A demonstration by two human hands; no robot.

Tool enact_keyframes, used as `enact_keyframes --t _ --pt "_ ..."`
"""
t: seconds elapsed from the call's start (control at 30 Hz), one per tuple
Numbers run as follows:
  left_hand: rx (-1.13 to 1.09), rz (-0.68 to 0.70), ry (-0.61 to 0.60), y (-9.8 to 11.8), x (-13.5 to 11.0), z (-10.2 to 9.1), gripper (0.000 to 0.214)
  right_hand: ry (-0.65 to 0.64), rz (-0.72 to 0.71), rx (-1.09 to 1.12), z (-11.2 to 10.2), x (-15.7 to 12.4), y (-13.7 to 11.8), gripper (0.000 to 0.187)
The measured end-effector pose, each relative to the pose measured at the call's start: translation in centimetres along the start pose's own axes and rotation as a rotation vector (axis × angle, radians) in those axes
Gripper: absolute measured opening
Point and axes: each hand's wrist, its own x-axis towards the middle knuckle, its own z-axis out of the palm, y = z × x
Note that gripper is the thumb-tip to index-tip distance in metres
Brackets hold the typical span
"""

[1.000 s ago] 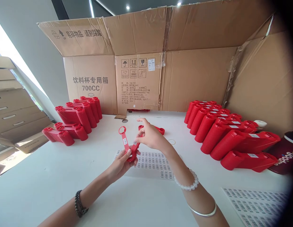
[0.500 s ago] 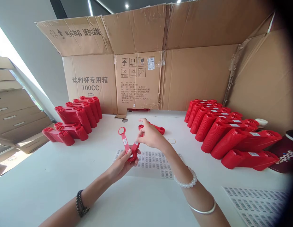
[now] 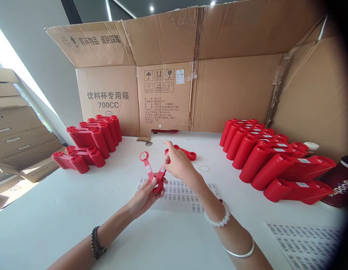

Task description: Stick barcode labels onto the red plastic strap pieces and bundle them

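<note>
My left hand (image 3: 148, 193) is closed around the lower ends of several flat red plastic pieces with ring ends, fanned into a V. The left red piece (image 3: 147, 165) shows an open ring at its top and a white barcode sticker (image 3: 148, 168). My right hand (image 3: 178, 161) grips the upper part of the other red piece (image 3: 160, 176), its thumb by another barcode sticker; the ring end is hidden by the hand. Its index finger points up and left, with a tiny pale bit at the tip. Under the hands lies a barcode sticker sheet (image 3: 176, 191).
Behind my right hand lie more red pieces (image 3: 187, 153), near a rubber band (image 3: 204, 168). Red stacks stand at left (image 3: 99, 140) and, with stickers, at right (image 3: 272, 165). A second sticker sheet (image 3: 303, 240), a dark cup (image 3: 341, 183) and a cardboard wall (image 3: 165, 48) surround the white table.
My right hand has shifted slightly, with its index finger stretched further left and a tiny pale bit now visible at its tip. My left hand and the red pieces stay nearly still.
</note>
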Motion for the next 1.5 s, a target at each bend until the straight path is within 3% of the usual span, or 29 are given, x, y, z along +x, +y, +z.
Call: enact_keyframes --t 0.17,0.3,0.43,0.6,0.8,0.9,1.0,1.1,1.2,1.3,1.4,1.47,1.5 --pt "-0.104 -0.022 0.067 -0.6 0.1 0.0 0.025 0.161 -0.184 -0.377 1.0 0.8 0.6 0.092" --pt "-0.059 -0.016 0.094 -0.9 0.2 0.1 0.024 0.169 -0.178 -0.301 0.6 1.4 2.5 0.098" --pt "-0.009 -0.013 0.112 -0.7 0.1 0.4 0.025 0.184 -0.189 -0.204 -0.2 1.3 3.1 0.091" --pt "0.0 -0.011 0.111 -0.4 -0.1 0.5 0.025 0.247 -0.232 -0.337 -0.4 0.8 2.0 0.078" --pt "0.024 0.001 0.101 -0.5 0.0 0.4 0.026 0.237 -0.245 -0.398 -0.6 0.1 1.1 0.067" --pt "0.068 0.018 0.098 -0.6 0.1 0.3 0.028 0.234 -0.262 -0.375 -0.8 -0.2 0.6 0.064" --pt "0.256 0.056 0.068 -0.5 -0.1 0.4 0.028 0.209 -0.245 -0.353 -0.9 -0.4 0.3 0.062" --pt "0.513 0.064 -0.021 -0.2 -0.5 0.9 0.031 0.15 -0.211 -0.274 -1.1 -0.5 0.2 0.061" --pt "0.615 0.037 -0.139 -0.1 -0.9 1.3 0.033 0.042 -0.233 -0.087 -1.5 -0.8 0.1 0.059" --pt "0.532 0.017 -0.157 -0.2 -1.0 1.2 0.031 0.086 -0.269 0.119 -2.4 -1.0 0.0 0.051" --pt "0.322 0.02 -0.084 -0.4 -0.6 0.8 0.027 0.201 -0.229 0.266 -3.0 -1.0 0.0 0.025" --pt "0.199 0.029 -0.034 -0.5 -0.3 0.5 0.027 0.159 -0.195 0.302 -3.0 -0.9 0.2 0.01" --pt "0.155 0.031 -0.016 -0.5 -0.2 0.4 0.026 0.119 -0.184 0.304 -2.9 -0.8 0.3 0.012"
